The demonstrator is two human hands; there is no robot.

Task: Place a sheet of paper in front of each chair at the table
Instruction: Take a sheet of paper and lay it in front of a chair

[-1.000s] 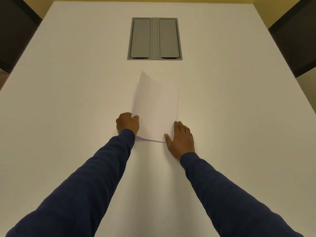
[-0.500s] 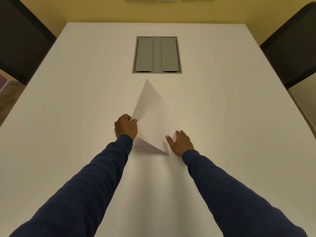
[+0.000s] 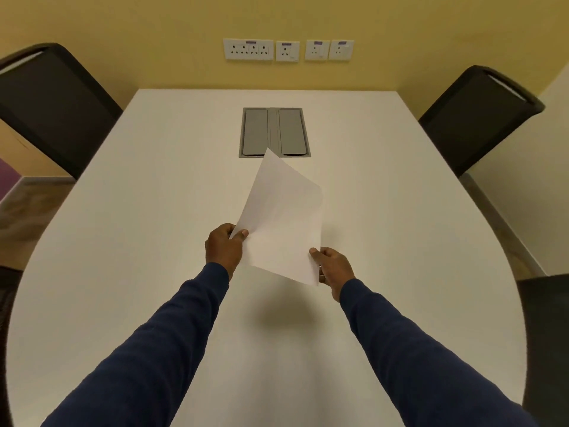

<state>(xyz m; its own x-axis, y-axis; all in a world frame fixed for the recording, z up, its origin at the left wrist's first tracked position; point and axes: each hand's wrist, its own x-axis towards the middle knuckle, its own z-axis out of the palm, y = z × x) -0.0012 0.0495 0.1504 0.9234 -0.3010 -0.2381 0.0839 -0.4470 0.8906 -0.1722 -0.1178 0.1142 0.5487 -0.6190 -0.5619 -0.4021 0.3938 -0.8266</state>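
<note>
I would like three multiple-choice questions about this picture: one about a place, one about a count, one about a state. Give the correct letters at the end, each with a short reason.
1. Where is the grey hatch set?
A. in the white table, beyond the sheet of paper
B. on the wall
C. under the left hand

2. How many socket plates are on the yellow wall?
A. two
B. four
C. six

3. How is the sheet?
A. flat on the table
B. held up by both hands
C. folded in half

Answers: 1 A, it is sunk into the tabletop; 2 B, four white plates in a row; 3 B, left hand and right hand pinch its edges, with its shadow below.
</note>
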